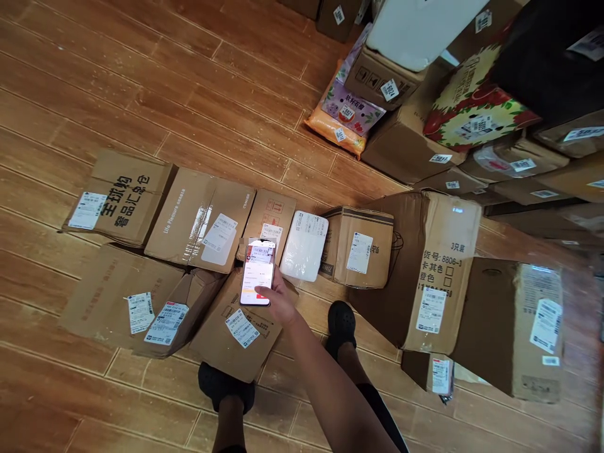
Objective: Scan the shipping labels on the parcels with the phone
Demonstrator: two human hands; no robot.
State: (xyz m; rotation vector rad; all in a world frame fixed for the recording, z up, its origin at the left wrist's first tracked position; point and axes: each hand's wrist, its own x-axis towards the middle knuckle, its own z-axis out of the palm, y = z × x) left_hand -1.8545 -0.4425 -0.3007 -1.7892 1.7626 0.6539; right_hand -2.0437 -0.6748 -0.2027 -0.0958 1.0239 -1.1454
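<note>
My right hand (pixel 282 302) is closed around a smartphone (pixel 256 280) with a lit screen, held above the parcels. Its thumb lies across the lower part of the screen, which shows a white page with orange and red buttons and a camera picture along the top. Under and behind the phone is a small cardboard box (pixel 274 211) with red arrow marks, its label partly hidden. A labelled cardboard box (pixel 226 349) lies just below the phone, and a white parcel (pixel 304 245) is to its right. My left hand is out of view.
Labelled cartons (pixel 201 214) lie in rows on the wood-plank floor (pixel 226 94). Tall boxes (pixel 441 270) stand at right. Stacked parcels (pixel 401 138) and an orange bag (pixel 330 129) fill the upper right. My feet in dark clogs (pixel 226 385) are close to the boxes.
</note>
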